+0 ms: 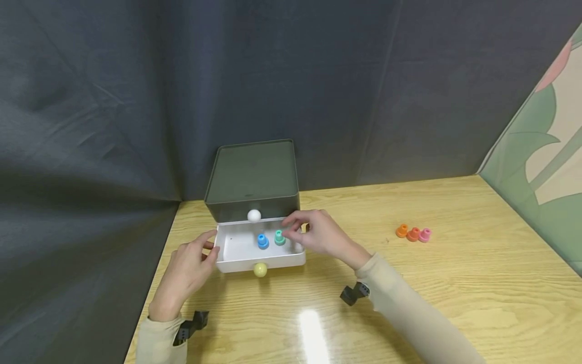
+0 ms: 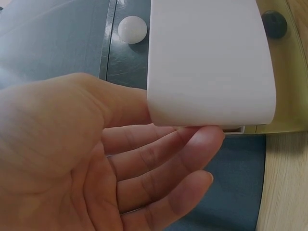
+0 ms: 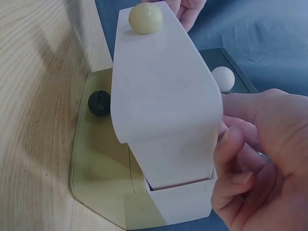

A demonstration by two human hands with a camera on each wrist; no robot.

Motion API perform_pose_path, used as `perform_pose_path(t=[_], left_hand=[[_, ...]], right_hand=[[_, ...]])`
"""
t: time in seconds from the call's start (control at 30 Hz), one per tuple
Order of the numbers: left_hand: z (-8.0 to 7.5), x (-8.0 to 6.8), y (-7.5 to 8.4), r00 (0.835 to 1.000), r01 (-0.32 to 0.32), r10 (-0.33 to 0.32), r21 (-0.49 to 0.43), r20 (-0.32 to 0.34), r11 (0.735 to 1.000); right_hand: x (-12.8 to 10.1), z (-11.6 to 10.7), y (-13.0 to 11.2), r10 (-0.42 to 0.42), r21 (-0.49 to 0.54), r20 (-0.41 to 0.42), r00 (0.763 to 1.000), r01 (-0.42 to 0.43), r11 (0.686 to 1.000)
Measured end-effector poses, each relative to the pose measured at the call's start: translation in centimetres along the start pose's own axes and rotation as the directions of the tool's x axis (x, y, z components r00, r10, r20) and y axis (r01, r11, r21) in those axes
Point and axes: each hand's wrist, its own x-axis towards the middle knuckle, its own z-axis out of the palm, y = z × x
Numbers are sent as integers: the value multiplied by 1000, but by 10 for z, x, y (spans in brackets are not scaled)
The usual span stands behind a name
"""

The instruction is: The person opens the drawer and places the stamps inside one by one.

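A white drawer (image 1: 241,253) with a yellow knob (image 1: 260,270) stands pulled out of a dark cabinet (image 1: 256,172). Two small stepped plastic pieces, blue (image 1: 262,241) and green (image 1: 279,237), stand inside it. My left hand (image 1: 186,265) grips the drawer's left wall; in the left wrist view the thumb reaches behind the white panel. Over the drawer's right side, my right hand (image 1: 318,232) has thumb and index finger apart beside the green piece. Whether the thumb touches it, I cannot tell. In the right wrist view, the drawer hides those fingertips.
Orange (image 1: 402,231), red-orange (image 1: 413,234) and pink (image 1: 425,235) pieces of the same shape stand on the wooden table (image 1: 454,283) to the right. A white knob (image 1: 254,216) marks the upper drawer. Dark cloth (image 1: 291,91) hangs behind the cabinet.
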Motion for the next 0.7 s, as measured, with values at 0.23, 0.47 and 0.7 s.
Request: perform_pose_path(t=[0.23, 0.47, 0.7], left_hand=[[0, -1, 0, 1000, 6, -6, -6, 5, 1000], [-1, -1, 0, 1000, 8, -8, -4, 8, 1000], [-1, -1, 1, 1000, 6, -6, 4, 8, 1000]], right_hand=[[-6, -7, 2, 23, 6, -70, 997, -23, 1000], [-14, -14, 9, 33, 26, -118, 992, -30, 999], [-22, -15, 18, 73, 54, -154, 985, -66, 996]])
